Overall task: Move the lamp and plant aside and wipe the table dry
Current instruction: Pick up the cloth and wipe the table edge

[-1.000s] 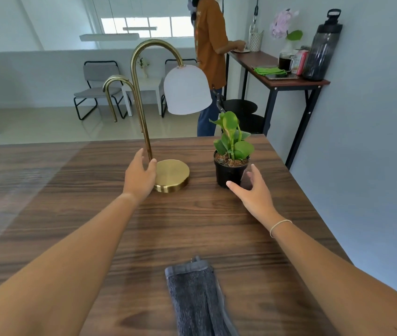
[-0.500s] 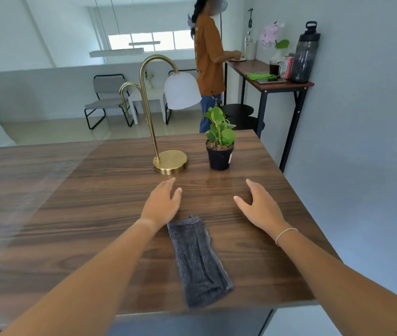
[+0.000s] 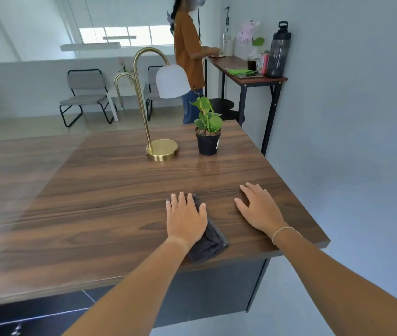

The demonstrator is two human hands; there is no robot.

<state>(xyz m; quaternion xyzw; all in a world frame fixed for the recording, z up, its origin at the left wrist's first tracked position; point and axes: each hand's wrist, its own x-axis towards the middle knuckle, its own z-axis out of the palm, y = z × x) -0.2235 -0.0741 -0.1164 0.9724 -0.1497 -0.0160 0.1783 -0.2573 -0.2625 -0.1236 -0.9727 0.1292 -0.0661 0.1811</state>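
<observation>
The left hand lies flat on the dark grey cloth, fingers spread and pressing down, not closed around it. The cloth sits near the front edge of the table, and its long axis runs from the hand's fingertips back toward that edge, slightly slanted to the right. The right hand rests just beside the cloth, open and flat on the wood, holding nothing. So the left hand is the one placed to wipe, I think. The lamp and the plant stand far ahead, near the back right corner, side by side but apart. The wood between them and the hands shines a little, perhaps wet. Behind the table another person stands at a narrow side table by the wall.
</observation>
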